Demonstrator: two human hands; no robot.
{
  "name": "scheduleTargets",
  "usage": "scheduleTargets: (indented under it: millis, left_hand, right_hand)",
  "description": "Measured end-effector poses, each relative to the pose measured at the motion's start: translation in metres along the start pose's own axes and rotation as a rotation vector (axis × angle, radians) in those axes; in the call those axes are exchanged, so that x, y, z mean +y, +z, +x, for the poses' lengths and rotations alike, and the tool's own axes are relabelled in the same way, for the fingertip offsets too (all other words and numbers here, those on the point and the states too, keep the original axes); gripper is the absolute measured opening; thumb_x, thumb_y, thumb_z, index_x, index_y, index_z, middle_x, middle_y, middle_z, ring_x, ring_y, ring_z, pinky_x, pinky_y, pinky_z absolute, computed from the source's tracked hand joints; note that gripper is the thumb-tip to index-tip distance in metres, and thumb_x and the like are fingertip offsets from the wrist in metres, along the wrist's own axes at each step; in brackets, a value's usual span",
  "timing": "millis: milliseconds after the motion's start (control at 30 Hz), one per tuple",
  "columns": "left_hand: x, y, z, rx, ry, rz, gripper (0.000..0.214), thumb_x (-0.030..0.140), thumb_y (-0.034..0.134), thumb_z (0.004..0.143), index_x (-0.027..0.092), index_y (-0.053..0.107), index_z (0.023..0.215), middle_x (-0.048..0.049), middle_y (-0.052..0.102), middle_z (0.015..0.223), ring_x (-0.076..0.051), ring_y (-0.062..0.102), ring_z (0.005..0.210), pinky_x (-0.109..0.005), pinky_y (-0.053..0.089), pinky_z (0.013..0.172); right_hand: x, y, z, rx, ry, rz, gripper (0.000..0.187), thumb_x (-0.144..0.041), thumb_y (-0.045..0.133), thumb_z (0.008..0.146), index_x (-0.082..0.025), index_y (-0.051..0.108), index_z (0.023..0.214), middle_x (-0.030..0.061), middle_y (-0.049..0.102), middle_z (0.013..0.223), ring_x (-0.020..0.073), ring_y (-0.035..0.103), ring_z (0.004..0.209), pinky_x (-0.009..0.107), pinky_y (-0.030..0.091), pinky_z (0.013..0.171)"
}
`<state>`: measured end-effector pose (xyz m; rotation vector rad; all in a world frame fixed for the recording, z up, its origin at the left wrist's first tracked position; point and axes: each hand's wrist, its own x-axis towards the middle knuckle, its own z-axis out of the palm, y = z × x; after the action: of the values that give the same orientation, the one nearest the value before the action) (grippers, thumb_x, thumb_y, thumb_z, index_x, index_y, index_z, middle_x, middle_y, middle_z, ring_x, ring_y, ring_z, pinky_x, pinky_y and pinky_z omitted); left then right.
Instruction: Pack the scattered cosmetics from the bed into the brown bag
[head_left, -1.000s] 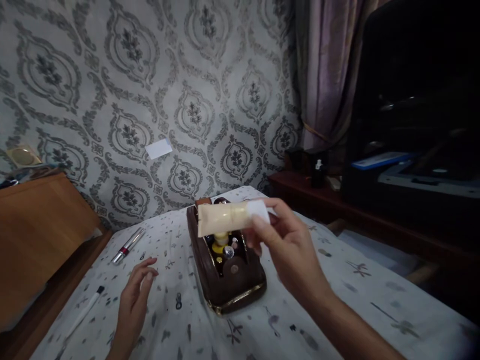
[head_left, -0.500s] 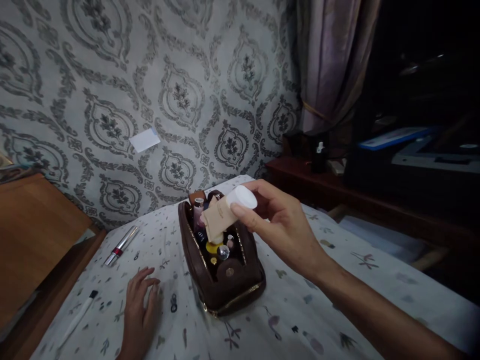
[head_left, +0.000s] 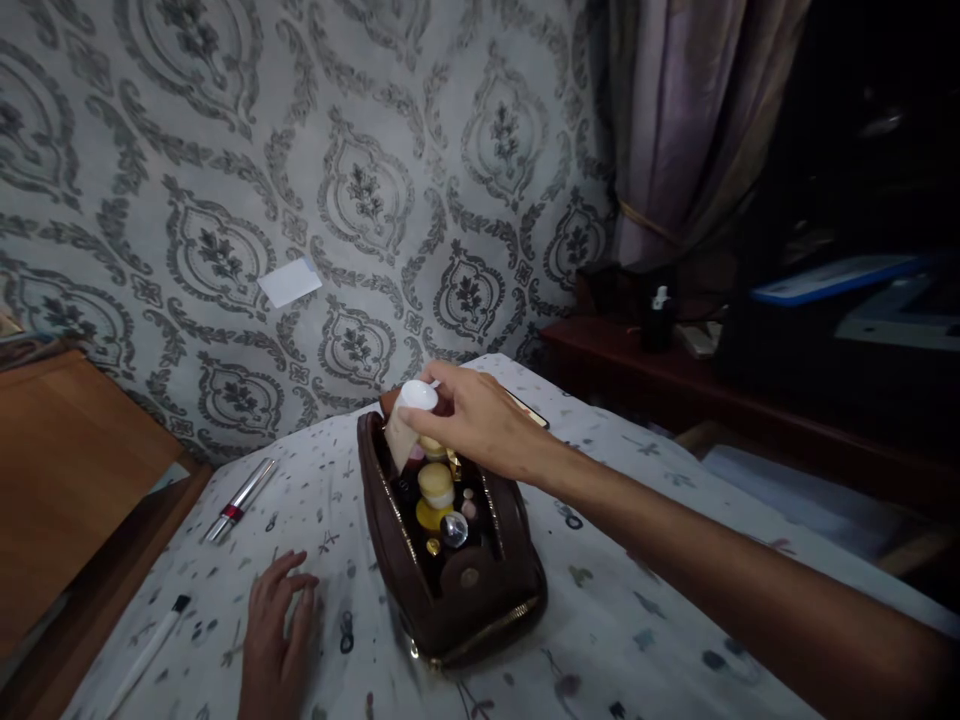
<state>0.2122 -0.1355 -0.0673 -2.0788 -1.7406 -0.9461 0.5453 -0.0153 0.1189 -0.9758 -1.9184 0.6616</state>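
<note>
A beige cosmetic tube [head_left: 400, 440] with a white cap is pinched by the cap in my right hand [head_left: 469, 415]. Its beige end points down into the far left part of an open brown makeup bag [head_left: 472, 630]. Inside the bag I see a round yellow-lidded jar [head_left: 436, 483], a clear faceted stopper [head_left: 454, 530] and other small items, some hidden under my hand. My left hand [head_left: 277, 620] rests on the patterned sheet left of the bag, fingers loosely curled apart and holding nothing.
A silver tube with a red band [head_left: 238, 502] and a white brush [head_left: 150, 650] lie on the sheet [head_left: 330, 540] at left. Beyond is a wooden panel [head_left: 82, 480]. A dark red ledge [head_left: 600, 350] runs at right. Patterned wallpaper [head_left: 360, 190] rises behind.
My right hand has moved left, tipping the tube from slanted to nearly upright with its end lower in the bag. The yellow-lidded jar now shows. My left hand has stayed put.
</note>
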Motion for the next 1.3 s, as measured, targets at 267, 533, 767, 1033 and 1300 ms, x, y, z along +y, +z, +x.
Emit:
scheduleTargets:
  millis: [267,533,767,1033,1300]
  left_hand:
    - [0.001,-0.001,-0.001,-0.049,-0.032,-0.015,0.017,0.028,0.046,0.094,0.024,0.061,0.102,-0.0087,0.054,0.127,-0.027,0.048,0.124,-0.047,0.046,0.096]
    - [0.004,-0.001,-0.001,-0.060,-0.035,-0.021,0.018,0.029,0.046,0.095,0.024,0.061,0.102,-0.0099,0.053,0.128,-0.028,0.047,0.125,-0.047,0.046,0.097]
    - [0.006,-0.003,-0.002,-0.056,-0.043,-0.020,0.018,0.030,0.046,0.095,0.025,0.062,0.102,-0.0097,0.053,0.129,-0.028,0.047,0.125,-0.045,0.048,0.095]
    - [0.005,-0.002,-0.003,-0.052,-0.022,-0.030,0.018,0.028,0.046,0.094,0.024,0.063,0.098,-0.0096,0.053,0.129,-0.027,0.047,0.125,-0.046,0.048,0.097]
    - [0.008,-0.002,-0.002,-0.062,-0.045,-0.047,0.019,0.030,0.047,0.093,0.023,0.065,0.097,-0.0104,0.053,0.129,-0.028,0.046,0.126,-0.048,0.048,0.098]
  right_hand:
    - [-0.004,0.014,0.016,-0.063,-0.008,-0.093,0.017,-0.037,0.060,0.079,-0.021,0.055,0.075,-0.0031,0.060,0.066,0.0134,0.052,0.062,0.025,0.032,0.057]
    - [-0.005,0.025,0.025,-0.123,0.059,-0.166,0.017,-0.038,0.060,0.078,-0.020,0.059,0.079,-0.0006,0.064,0.071,0.0155,0.056,0.067,0.025,0.034,0.057]
    - [-0.007,0.035,0.025,-0.246,0.103,-0.329,0.022,-0.034,0.059,0.079,-0.020,0.066,0.095,0.0026,0.071,0.081,0.0184,0.063,0.074,0.025,0.035,0.058]
    - [-0.011,0.047,0.028,-0.305,0.103,-0.568,0.030,-0.039,0.059,0.079,-0.019,0.069,0.099,0.0099,0.074,0.096,0.0262,0.069,0.089,0.028,0.041,0.063]
    - [-0.006,0.062,0.033,-0.333,0.047,-0.617,0.027,-0.031,0.059,0.077,-0.015,0.072,0.095,0.0178,0.074,0.101,0.0317,0.069,0.096,0.034,0.048,0.072]
